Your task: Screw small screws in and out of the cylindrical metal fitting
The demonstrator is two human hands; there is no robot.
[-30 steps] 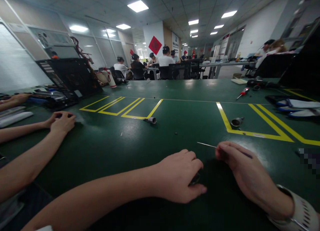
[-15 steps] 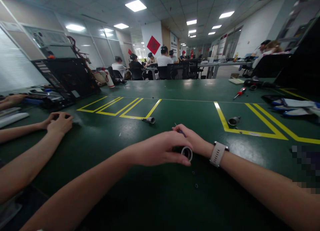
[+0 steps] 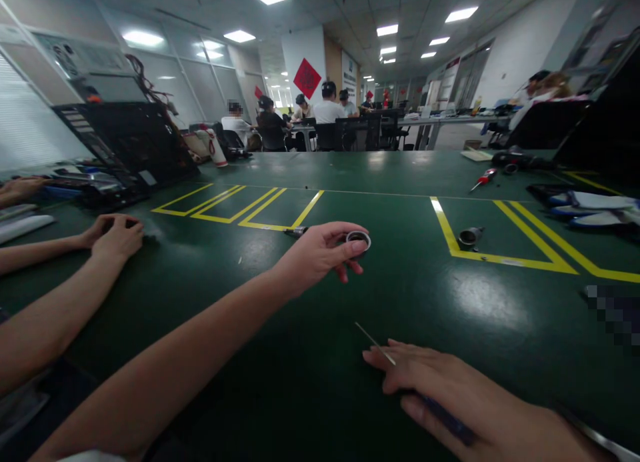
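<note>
My left hand [image 3: 327, 254] is raised over the middle of the green table, pinching a small round metal cup [image 3: 358, 238] between thumb and fingers; its open mouth faces up toward me. Lower right, my right hand [image 3: 437, 382] is low over the table, closed on a screwdriver [image 3: 445, 417]. The dark handle lies under the palm, and the thin metal shaft points up and left past the fingers. Partly hidden behind my left hand is a metal fitting with a dark stem [image 3: 300, 231]. A second metal fitting [image 3: 470, 236] lies on its side within the right taped area.
Yellow tape [image 3: 520, 263] marks areas on the green table [image 3: 280, 309]. A red screwdriver [image 3: 484, 177] lies at the back right, near gloves [image 3: 593, 209]. Another person's hands [image 3: 115, 239] rest on the table at left. A black equipment case [image 3: 130, 145] stands beyond them.
My left hand has lifted forward with the metal cup. My right hand has drawn back toward me with the screwdriver, and two small rings on the table no longer show.
</note>
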